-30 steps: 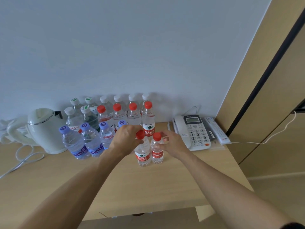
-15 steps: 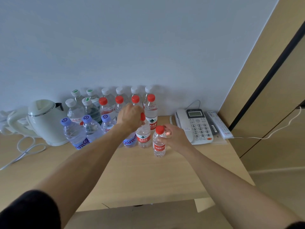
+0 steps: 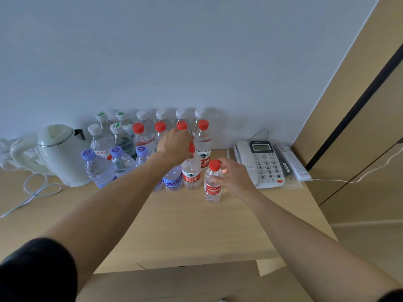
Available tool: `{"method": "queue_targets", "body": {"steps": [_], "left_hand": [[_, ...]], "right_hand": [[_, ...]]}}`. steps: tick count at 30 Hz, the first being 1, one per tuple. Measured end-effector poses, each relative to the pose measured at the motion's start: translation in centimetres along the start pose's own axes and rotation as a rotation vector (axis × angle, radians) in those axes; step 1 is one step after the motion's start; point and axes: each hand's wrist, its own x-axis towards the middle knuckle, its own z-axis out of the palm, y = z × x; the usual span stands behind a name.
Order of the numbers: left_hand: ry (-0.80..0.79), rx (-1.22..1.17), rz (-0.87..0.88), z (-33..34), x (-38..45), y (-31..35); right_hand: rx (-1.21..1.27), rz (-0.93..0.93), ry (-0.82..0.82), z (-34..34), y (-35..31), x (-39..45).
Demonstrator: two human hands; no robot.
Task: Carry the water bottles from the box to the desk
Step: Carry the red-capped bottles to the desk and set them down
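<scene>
Several water bottles stand in rows at the back of the wooden desk [image 3: 174, 232], with white, red and purple caps. My left hand [image 3: 174, 147] grips the top of a red-capped, red-labelled bottle [image 3: 191, 174] that stands in the front row beside a purple-capped bottle [image 3: 172, 179]. My right hand [image 3: 234, 177] holds a smaller red-capped bottle [image 3: 212, 186] by its neck and shoulder; it stands upright on the desk, a little in front of the rows. The box is out of view.
A pale green electric kettle [image 3: 58, 153] with its white cord stands at the left. A white desk phone [image 3: 261, 163] and a remote control [image 3: 292, 162] lie at the right by the wall. A cardboard edge [image 3: 196, 280] shows below the desk's front edge.
Both hands moved their bottles away from me toward the rows. The left bottle now stands in line with the purple-capped ones; the right bottle slid slightly right and back.
</scene>
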Motion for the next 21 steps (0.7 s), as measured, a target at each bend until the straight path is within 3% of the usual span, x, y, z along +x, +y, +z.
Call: {"method": "queue_targets", "body": {"steps": [21], "left_hand": [[-0.027, -0.031, -0.024, 0.3, 0.4, -0.3]], "right_hand": [[-0.068, -0.032, 0.101, 0.8, -0.6, 5.0]]}}
